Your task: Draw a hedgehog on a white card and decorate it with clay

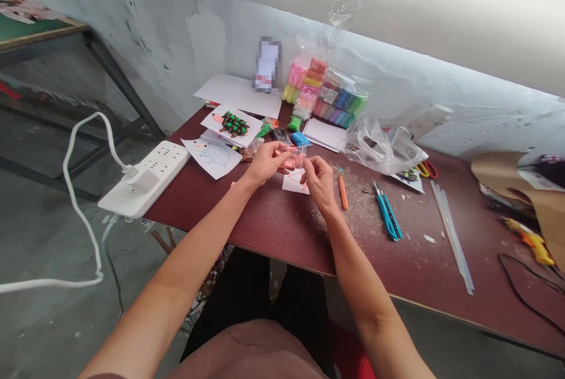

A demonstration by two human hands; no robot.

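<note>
A small clear packet of pink clay (pixel 293 159) is held up between both hands above the table. My left hand (pixel 267 162) has its fingers closed on the packet's left side. The fingertips of my right hand (pixel 318 179) pinch its right edge. Under the hands, a white paper with a red-orange drawing (pixel 295 182) lies on the table, partly covered by them. An orange marker (pixel 343 192) lies just right of my right hand. Beyond my left hand are a blue clay packet (pixel 301 139) and a card with a decorated hedgehog (pixel 232 125).
On the brown table (pixel 273 223) are a teal utility knife (pixel 388 212), glue sticks (pixel 452 238) and a yellow glue gun (pixel 532 240). A white power strip (pixel 145 179) juts past the left edge. Colored clay packs (pixel 324 93) and a plastic bag (pixel 384 146) stand at the back.
</note>
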